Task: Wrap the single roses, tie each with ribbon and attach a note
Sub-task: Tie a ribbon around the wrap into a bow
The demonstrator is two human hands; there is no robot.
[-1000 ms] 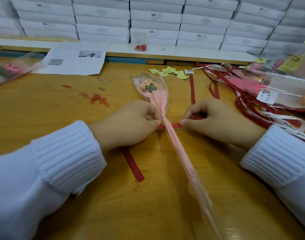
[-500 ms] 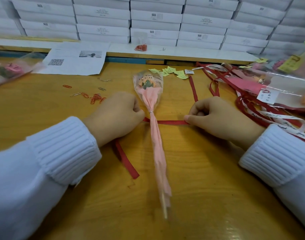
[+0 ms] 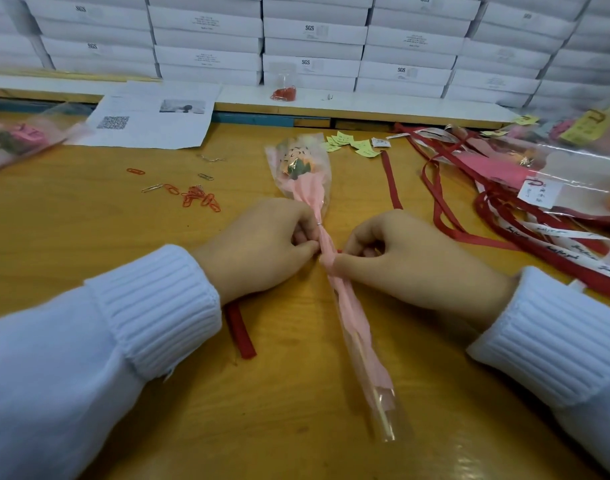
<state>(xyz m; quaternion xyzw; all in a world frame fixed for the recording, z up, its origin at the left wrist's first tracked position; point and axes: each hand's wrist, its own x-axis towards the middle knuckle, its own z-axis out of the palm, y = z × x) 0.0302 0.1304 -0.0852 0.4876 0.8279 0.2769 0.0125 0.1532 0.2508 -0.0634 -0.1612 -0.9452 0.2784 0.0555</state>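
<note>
Midway across the worktop (image 3: 89,220), in my head view, the wrapped rose (image 3: 352,317) lay between the hands; left hand (image 3: 262,244) and right hand (image 3: 410,261) each pinched the red ribbon (image 3: 241,334) against its stem. Wrapping looked done, the tie underway, I judged; yellow notes (image 3: 348,144) lay far, none attached.

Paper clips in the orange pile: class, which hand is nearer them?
Left. The left hand is close beside the paper clips, not touching; the right hand is farther, across the wrapped rose.
</note>
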